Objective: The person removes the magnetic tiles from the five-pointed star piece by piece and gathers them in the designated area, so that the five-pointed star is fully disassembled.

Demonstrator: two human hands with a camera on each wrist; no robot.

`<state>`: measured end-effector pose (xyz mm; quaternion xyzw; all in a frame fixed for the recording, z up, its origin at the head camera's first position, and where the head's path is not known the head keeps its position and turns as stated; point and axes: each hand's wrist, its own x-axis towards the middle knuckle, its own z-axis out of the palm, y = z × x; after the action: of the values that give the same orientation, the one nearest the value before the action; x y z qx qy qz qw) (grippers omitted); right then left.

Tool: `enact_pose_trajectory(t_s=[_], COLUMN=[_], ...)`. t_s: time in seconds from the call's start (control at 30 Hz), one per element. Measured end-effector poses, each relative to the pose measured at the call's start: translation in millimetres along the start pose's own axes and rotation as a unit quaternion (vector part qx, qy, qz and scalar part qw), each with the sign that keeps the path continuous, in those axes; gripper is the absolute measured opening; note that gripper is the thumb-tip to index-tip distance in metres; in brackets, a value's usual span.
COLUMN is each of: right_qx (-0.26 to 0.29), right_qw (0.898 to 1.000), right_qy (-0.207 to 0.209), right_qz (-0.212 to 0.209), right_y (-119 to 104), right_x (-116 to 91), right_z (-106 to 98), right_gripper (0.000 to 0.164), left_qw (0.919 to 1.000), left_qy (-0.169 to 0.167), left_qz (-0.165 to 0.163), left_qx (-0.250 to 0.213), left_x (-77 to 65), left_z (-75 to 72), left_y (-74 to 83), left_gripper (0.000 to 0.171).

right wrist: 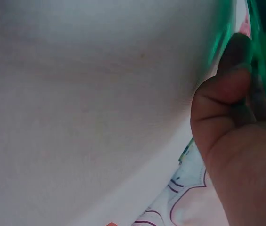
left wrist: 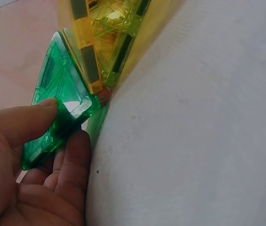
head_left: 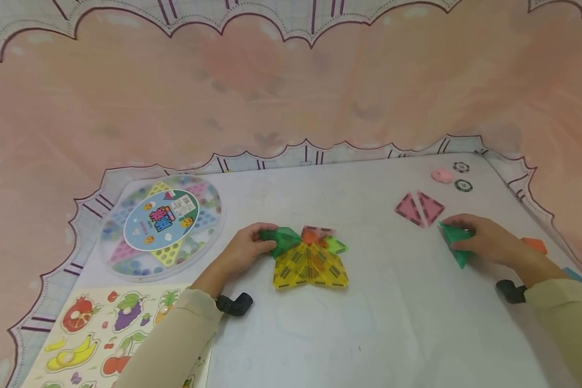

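My left hand [head_left: 246,249] pinches a translucent green triangular magnetic tile [left wrist: 67,89] between thumb and fingers, at the left side of a small build. That build has yellow tiles [head_left: 291,268] in front, with a pinkish-red tile [head_left: 316,234] and a light green tile [head_left: 337,246] behind. In the left wrist view the green tile's corner meets an orange-edged tile [left wrist: 88,52]. Off to the right, my right hand [head_left: 487,240] grips another green triangular tile [head_left: 453,242], tilted up from the table. Its dark magnet strips show in the right wrist view.
Two pink triangular tiles [head_left: 419,208] lie behind my right hand. Farther back are a pink lump [head_left: 442,175] and two round chips [head_left: 463,185]. Orange [head_left: 534,246] and blue pieces [head_left: 573,275] lie right. A round game box [head_left: 161,226] and a fruit puzzle board [head_left: 84,345] occupy the left.
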<state>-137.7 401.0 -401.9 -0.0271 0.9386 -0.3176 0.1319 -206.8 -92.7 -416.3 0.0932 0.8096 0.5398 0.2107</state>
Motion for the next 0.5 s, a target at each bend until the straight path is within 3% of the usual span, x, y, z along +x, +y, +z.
enact_pose_trajectory(t_s=[0.3,0.5], right_qx=[-0.033,-0.042], right_qw=[0.998,0.997], right_qy=[0.004,0.007], right_qz=[0.044,0.069], right_y=[3.4,3.9], right_x=[3.4,2.2], right_z=[-1.9,-2.4], right_gripper=[0.067,0.064], left_qw=[1.0,1.0], left_qy=[0.006,0.001], left_qz=[0.005,0.004], left_qx=[0.005,0.008], left_x=[0.2,0.0], left_z=[0.1,0.5], left_y=[-1.8,-0.8], left_gripper=[0.035,0.035])
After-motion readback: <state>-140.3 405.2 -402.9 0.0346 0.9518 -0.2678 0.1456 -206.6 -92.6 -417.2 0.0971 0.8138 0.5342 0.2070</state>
